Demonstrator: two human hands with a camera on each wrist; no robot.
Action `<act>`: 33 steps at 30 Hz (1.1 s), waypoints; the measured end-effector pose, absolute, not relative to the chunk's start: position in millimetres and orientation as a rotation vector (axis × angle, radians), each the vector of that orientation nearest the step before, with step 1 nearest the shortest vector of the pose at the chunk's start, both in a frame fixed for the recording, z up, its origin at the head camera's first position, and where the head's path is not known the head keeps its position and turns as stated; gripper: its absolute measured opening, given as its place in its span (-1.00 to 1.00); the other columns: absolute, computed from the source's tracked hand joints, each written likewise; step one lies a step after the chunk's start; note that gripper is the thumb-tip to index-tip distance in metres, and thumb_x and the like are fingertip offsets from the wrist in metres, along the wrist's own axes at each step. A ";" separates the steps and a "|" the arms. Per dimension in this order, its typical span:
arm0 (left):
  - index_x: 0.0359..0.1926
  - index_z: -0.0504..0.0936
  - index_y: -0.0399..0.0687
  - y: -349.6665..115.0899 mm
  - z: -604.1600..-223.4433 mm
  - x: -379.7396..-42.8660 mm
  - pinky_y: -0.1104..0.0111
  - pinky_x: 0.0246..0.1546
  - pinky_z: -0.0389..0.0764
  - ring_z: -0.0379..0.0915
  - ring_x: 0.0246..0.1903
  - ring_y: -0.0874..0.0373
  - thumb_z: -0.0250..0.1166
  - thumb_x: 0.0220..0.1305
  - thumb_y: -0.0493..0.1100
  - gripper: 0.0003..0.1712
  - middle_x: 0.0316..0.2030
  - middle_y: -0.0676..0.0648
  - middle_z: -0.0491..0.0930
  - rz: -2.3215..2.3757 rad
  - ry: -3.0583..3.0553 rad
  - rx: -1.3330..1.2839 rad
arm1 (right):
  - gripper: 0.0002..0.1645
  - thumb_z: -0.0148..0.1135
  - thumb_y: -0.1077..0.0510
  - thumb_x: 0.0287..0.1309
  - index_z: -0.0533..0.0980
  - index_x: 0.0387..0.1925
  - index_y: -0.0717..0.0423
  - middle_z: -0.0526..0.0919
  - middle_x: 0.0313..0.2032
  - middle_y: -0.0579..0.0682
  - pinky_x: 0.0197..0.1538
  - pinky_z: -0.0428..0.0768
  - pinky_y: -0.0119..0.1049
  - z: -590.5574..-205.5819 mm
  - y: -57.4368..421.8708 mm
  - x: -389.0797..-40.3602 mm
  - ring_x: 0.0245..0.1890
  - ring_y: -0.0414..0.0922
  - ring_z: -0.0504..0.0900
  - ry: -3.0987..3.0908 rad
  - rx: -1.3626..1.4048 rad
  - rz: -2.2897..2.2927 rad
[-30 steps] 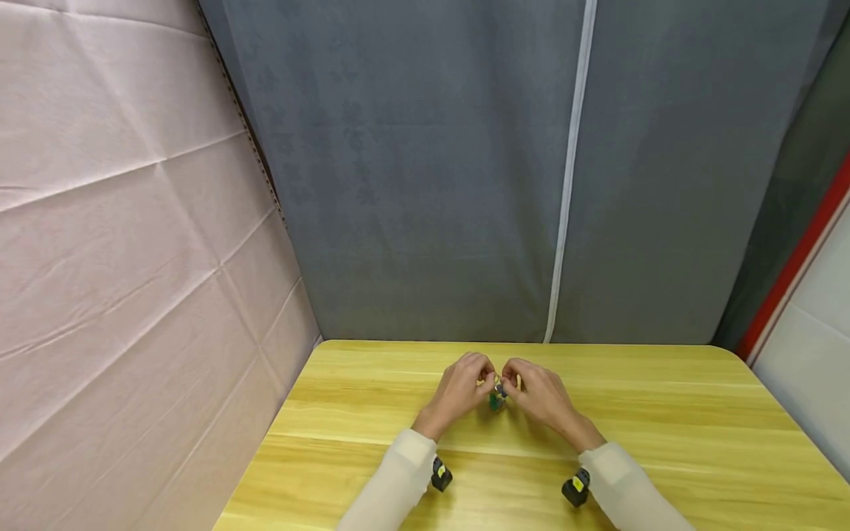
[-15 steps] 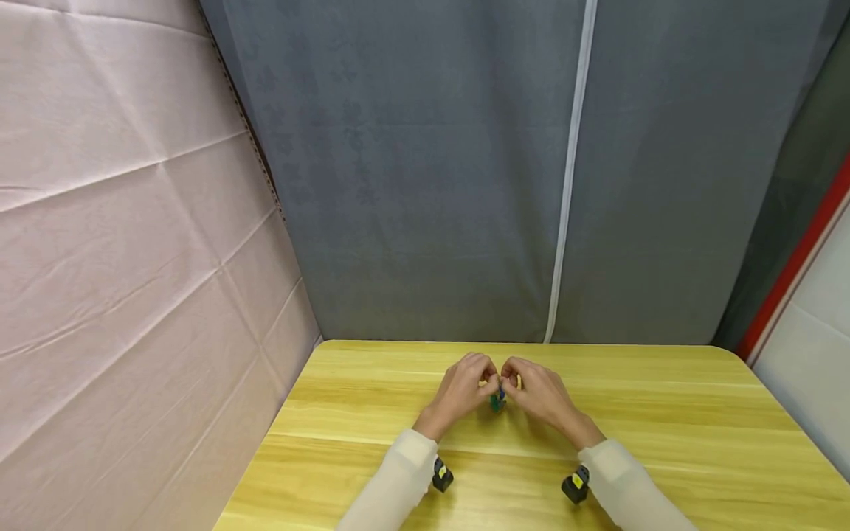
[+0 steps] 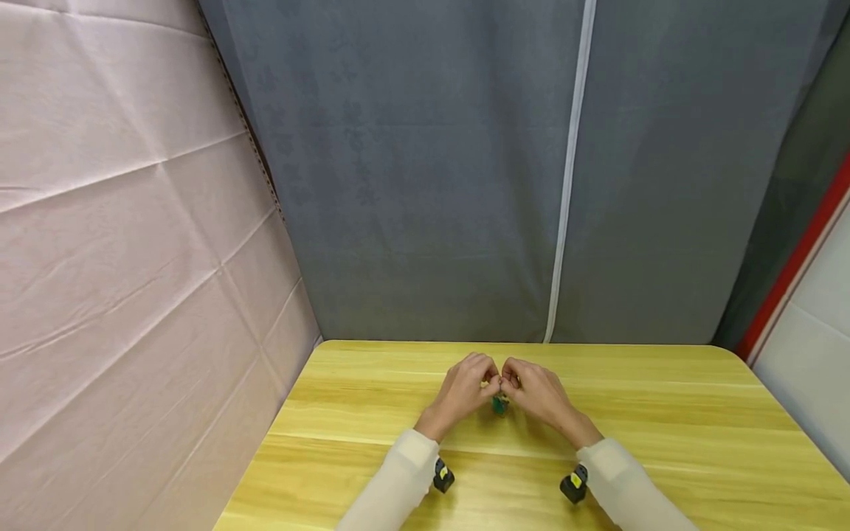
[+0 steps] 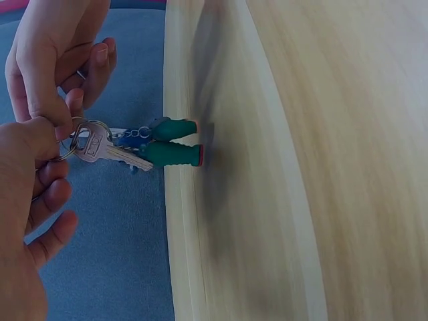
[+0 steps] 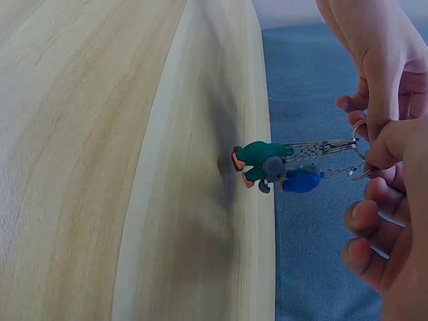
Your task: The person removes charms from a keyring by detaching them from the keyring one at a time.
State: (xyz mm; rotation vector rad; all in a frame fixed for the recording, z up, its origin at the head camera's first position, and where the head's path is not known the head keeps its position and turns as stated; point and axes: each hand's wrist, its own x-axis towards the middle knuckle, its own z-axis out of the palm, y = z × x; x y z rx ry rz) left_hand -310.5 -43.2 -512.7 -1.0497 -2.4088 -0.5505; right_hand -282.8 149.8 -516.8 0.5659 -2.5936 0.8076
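Both hands meet above the table in the head view, fingertips together. My left hand (image 3: 461, 389) and my right hand (image 3: 538, 392) pinch metal key rings between thumb and fingers. A key ring (image 4: 100, 127) with several silver keys (image 4: 95, 146) shows in the left wrist view. From the rings hangs a green figurine (image 5: 257, 157) with a grey head and orange-red feet, on a chain. A smaller blue charm (image 5: 302, 179) dangles beside it on another chain. Fingertips cover part of the rings, so which hand holds which ring is unclear.
Light wood tabletop (image 3: 372, 472) lies under the hands. A grey curtain (image 3: 425, 184) hangs behind its far edge, and pale pink cloth (image 3: 133, 258) lines the left side. Small black wrist cameras (image 3: 443, 476) sit by the cuffs.
Both hands stay nearly in place, with slight shifts at the fingertips. The hanging figurine and charm have turned and swung a little, and the blue is no longer distinct in the head view.
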 end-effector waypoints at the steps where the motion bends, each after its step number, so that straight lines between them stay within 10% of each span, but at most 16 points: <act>1: -0.29 0.63 0.06 -42.8 -512.8 -310.6 0.65 -0.33 0.48 0.51 -0.33 0.32 0.38 0.42 -0.21 -0.89 -0.34 0.10 0.64 -0.548 -2.409 -1.048 | -0.75 0.43 0.16 0.31 0.50 -0.39 -0.12 0.40 -0.52 -0.27 -0.45 0.32 -0.43 -516.8 149.8 -282.9 -0.55 -0.35 0.31 -2.590 0.567 0.808; 33: -0.30 0.65 0.05 -45.6 -511.3 -312.7 0.59 -0.28 0.53 0.52 -0.29 0.29 0.37 0.40 -0.24 -0.89 -0.32 0.10 0.65 -0.632 -2.453 -0.966 | -0.77 0.37 0.23 0.18 0.51 -0.41 -0.15 0.43 -0.52 -0.29 -0.47 0.30 -0.45 -510.9 161.2 -284.2 -0.58 -0.39 0.30 -2.451 0.562 0.816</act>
